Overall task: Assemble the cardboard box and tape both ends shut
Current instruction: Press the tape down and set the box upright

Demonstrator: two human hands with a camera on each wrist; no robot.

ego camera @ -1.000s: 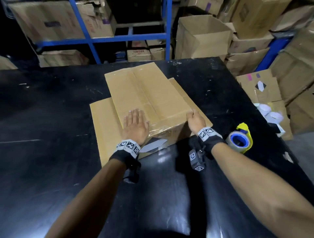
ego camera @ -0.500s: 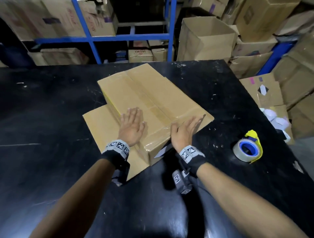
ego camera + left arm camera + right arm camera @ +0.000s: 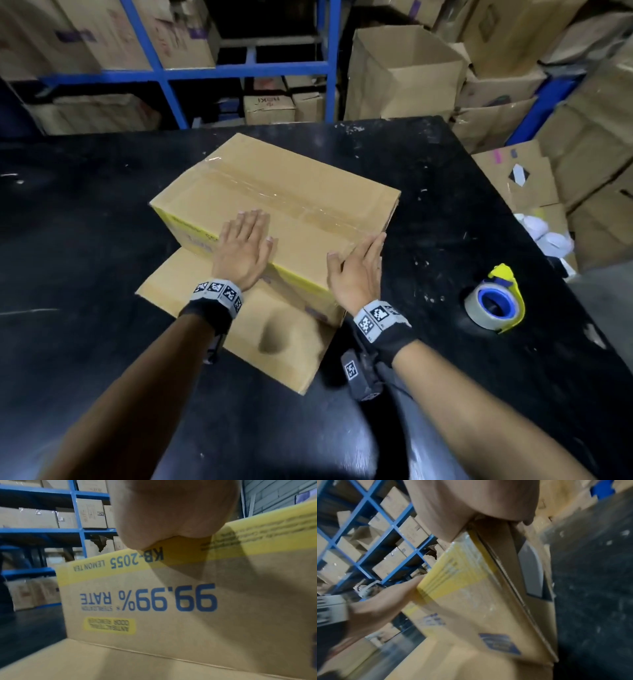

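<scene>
Brown rectangular cardboard box (image 3: 274, 219) lying crosswise, taped seam up; left hand (image 3: 244, 250) flat on top, right hand (image 3: 356, 270) flat against right end, both grips open-fingered

On the tabletop (image 3: 85, 240) sit one taped cardboard box (image 3: 291, 192), one flat cardboard sheet (image 3: 284, 353) at 6 o'clock, and one tape dispenser (image 3: 496, 301) at 3 o'clock.

A black table (image 3: 102, 222), scuffed with white flecks, fills the foreground. Behind it stands blue shelving (image 3: 161, 73) loaded with cartons (image 3: 171, 31). To the right, brown boxes (image 3: 507, 37) are stacked high, one open box (image 3: 400, 72) among them. A grey floor (image 3: 606, 291) shows at the right edge. The light is dim.
</scene>
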